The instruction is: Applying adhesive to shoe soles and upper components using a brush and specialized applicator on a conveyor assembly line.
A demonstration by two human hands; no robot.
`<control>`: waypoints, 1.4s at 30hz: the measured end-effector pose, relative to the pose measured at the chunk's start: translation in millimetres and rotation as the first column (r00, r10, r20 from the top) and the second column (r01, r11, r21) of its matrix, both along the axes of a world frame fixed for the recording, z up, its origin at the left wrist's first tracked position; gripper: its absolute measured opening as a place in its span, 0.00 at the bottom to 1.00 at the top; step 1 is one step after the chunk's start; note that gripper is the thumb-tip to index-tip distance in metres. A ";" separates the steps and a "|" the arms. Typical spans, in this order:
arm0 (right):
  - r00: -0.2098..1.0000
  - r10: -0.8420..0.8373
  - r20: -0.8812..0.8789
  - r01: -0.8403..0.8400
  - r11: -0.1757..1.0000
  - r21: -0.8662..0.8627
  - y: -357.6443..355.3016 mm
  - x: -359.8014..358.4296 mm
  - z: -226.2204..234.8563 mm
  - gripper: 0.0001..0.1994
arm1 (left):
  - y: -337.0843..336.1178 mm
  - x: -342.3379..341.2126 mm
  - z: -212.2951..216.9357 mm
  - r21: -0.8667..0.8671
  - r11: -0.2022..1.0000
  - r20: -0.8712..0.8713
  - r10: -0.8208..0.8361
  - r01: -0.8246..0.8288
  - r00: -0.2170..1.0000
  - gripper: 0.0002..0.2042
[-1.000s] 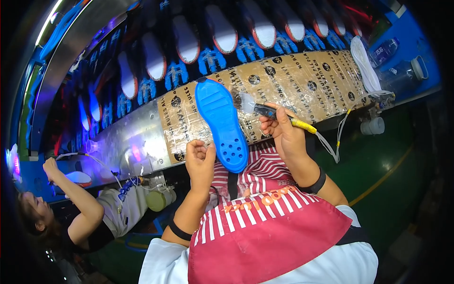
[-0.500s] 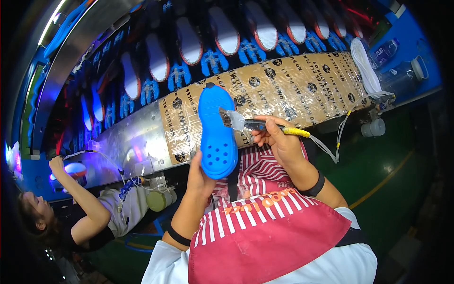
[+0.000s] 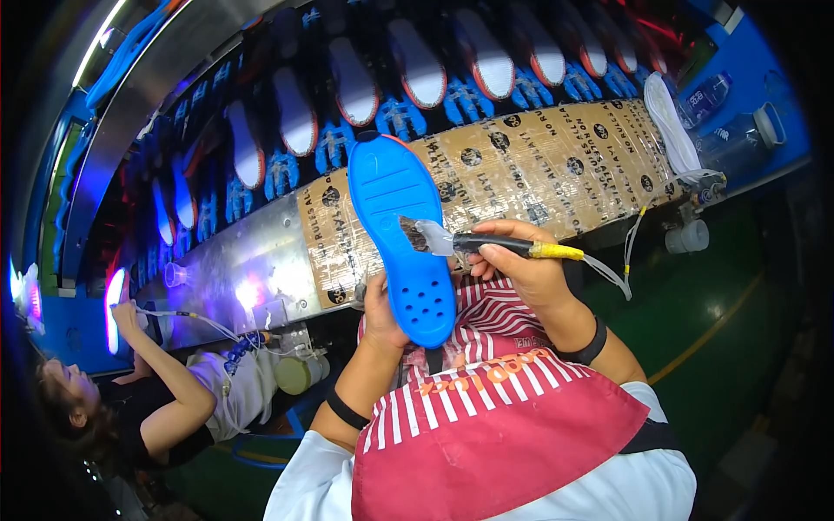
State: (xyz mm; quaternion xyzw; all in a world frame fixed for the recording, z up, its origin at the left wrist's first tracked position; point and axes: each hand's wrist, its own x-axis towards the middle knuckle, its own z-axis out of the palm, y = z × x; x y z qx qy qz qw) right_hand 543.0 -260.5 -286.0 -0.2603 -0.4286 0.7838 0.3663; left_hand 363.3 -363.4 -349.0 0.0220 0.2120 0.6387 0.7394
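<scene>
My left hand point(image 3: 382, 314) is closed round the left edge of a blue shoe sole point(image 3: 395, 184), near the end with several round holes. A red-orange edge and a dark tip show at its far end. In my right hand point(image 3: 523, 265) is a brush point(image 3: 493, 242) with a black handle, yellow tape and thin clear tubes trailing from its back. Its dark bristles rest against the middle of the sole, or just over it; I cannot tell which. The sole is held over the near edge of a cardboard-covered bench point(image 3: 556, 165).
Beyond the bench stands a row of shoes with white bottoms point(image 3: 423, 74) on blue holders point(image 3: 469, 100). At the right are a white pad point(image 3: 667, 122), a purple-labelled bottle point(image 3: 705, 97) and a clear jug point(image 3: 738, 139). A co-worker point(image 3: 174, 382) sits at the left, beside a metal surface.
The sole has turned slightly, its holed end shifting right and nearer me. The brush has moved a little nearer me. The co-worker now holds a glowing shoe-shaped piece more upright.
</scene>
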 end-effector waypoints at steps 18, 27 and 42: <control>0.889 -0.435 0.142 -0.110 0.098 0.989 -7.5 -20.1 41.9 0.15 | -3.2 29.0 -9.3 0.003 0.996 -0.104 -0.090 0.090 0.991 0.30; 0.933 -0.346 0.095 -0.018 0.220 0.975 -0.5 -9.6 47.2 0.12 | -0.4 19.0 -14.9 0.040 0.999 -0.062 0.023 -0.021 0.998 0.29; 0.964 -0.227 0.136 -0.084 0.224 0.971 -23.7 -15.9 25.2 0.14 | 30.4 16.3 8.2 0.197 0.980 -0.071 0.011 0.003 0.997 0.42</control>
